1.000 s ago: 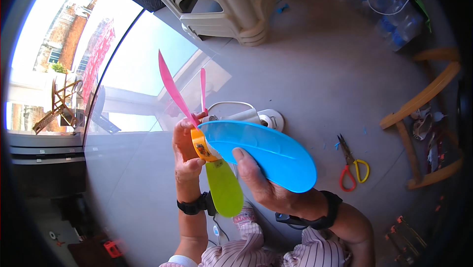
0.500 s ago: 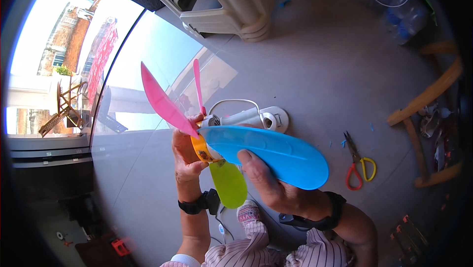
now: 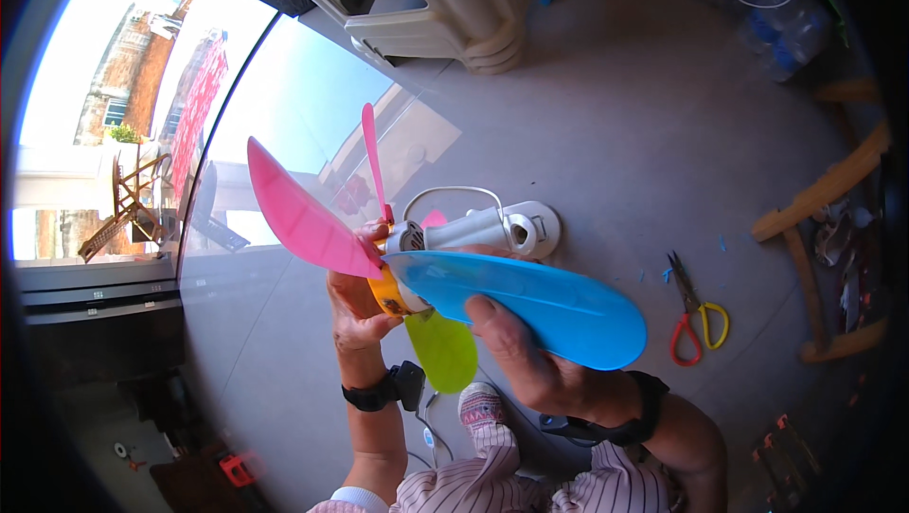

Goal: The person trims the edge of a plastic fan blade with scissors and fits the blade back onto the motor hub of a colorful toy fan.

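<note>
A small fan with coloured blades is between my two hands, above the floor. My left hand (image 3: 355, 309) is closed around its orange hub (image 3: 388, 291). Pink blades (image 3: 308, 215) stick up at the left, and a green blade (image 3: 442, 352) points down toward my foot. The large blue blade (image 3: 530, 300) reaches right. My right hand (image 3: 516, 347) grips that blade, thumb on its near face and the other fingers mostly hidden behind. Past the hub lies the white fan body (image 3: 473, 231) with a round base (image 3: 540, 229) and a looped white cord (image 3: 459, 190).
Scissors (image 3: 696, 309) with red and yellow handles lie on the floor at right, beside small blue scraps. Stacked cream stools (image 3: 445, 16) stand at the back. A wooden frame (image 3: 824, 186) and plastic bottles (image 3: 791, 35) are at the right edge, a glass door (image 3: 227, 87) at left.
The pink blades have swung slightly left and the blue blade's tip has shifted a little right and down. Both hands keep their hold. The whole view has shifted slightly.
</note>
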A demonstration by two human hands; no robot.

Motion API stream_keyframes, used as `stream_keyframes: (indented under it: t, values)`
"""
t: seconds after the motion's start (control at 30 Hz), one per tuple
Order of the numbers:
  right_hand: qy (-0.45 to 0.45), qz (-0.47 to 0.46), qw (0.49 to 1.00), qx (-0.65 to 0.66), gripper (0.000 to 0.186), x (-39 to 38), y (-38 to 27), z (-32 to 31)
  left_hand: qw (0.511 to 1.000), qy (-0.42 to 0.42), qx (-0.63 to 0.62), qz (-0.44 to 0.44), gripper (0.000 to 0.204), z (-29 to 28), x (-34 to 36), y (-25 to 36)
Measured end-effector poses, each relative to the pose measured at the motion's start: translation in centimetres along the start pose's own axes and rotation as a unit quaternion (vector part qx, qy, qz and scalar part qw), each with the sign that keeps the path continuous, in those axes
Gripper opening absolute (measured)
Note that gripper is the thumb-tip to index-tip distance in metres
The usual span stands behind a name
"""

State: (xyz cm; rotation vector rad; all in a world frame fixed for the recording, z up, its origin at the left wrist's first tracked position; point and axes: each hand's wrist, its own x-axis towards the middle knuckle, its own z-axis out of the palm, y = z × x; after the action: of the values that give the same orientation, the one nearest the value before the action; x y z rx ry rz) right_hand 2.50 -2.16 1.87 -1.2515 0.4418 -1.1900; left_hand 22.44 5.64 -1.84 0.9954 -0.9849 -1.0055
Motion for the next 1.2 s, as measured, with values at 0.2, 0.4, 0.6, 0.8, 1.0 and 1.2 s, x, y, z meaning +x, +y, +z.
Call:
stream_keyframes:
  t: [0.2, 0.4, 0.6, 0.8, 1.0, 1.2]
  values:
    - [-0.013, -0.023, 0.998, -0.062, 0.031, 0.2, -0.3, -0.4, 0.999, -0.004, 0.049, 0.019, 0.077, 0.4, 0.4, 0.3]
    - [-0.052, -0.033, 0.988, -0.142, 0.031, -0.1, -0.9, -0.9, 1.000, 0.005, 0.025, -0.003, 0.065, 0.7, 0.4, 0.7]
    - [-0.027, 0.127, 0.991, -0.026, 0.032, -1.1, -2.0, -0.8, 0.999, 0.012, -0.030, -0.018, 0.064, 0.5, 0.2, 0.2]
    - [-0.094, 0.043, 0.966, -0.237, 0.042, -2.4, -1.8, -0.8, 0.993, 0.073, -0.061, -0.071, 0.066, 1.5, -0.1, 0.2]
    - [-0.075, -0.078, 0.912, -0.395, 0.021, -1.2, -2.2, -0.2, 0.993, 0.070, -0.044, -0.079, 0.068, 1.4, 0.2, 0.3]
    - [-0.124, -0.069, 0.920, -0.366, 0.039, -0.6, -2.2, 0.5, 0.993, 0.089, -0.034, -0.075, 0.069, 1.5, 0.1, 0.3]
